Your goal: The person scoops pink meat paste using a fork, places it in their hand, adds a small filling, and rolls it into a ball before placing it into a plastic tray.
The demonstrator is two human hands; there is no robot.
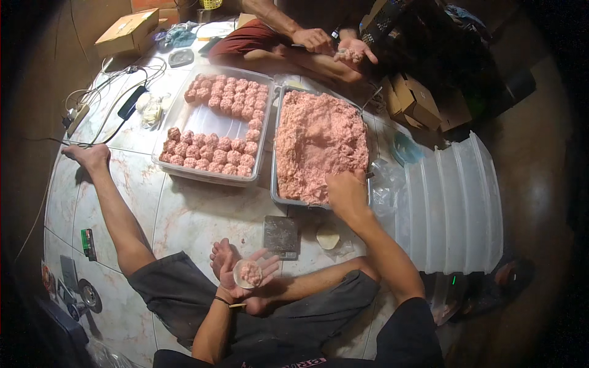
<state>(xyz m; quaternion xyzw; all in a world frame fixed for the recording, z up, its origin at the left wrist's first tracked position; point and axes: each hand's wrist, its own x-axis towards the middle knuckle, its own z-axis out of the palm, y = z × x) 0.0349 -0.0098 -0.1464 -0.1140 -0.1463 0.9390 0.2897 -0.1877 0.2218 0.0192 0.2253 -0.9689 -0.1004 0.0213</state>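
Note:
My left hand (248, 276) lies palm up, fingers spread, bearing a thin round dough wrapper (242, 281) with a lump of pink minced filling (251, 273) on it. My right hand (346, 191) reaches into the near right corner of a grey tub (275, 184) full of pink minced filling (317, 138); its fingertips are partly hidden in the mix. Left of the tub, a clear plastic container (207, 173) holds rows of round filled balls (220, 156) around a bare middle. A small stack of pale wrappers (327, 238) lies on the floor near the tub, beside a dark flat square device (280, 235).
Opposite, another person's hands (354, 51) hold some filling. Stacked translucent plastic containers (453, 207) stand at right, near a cardboard box (412, 103). Cables and a black power adapter (132, 103) lie at left. A green lighter-like item (87, 244) and a tape roll (89, 295) are on the tiles.

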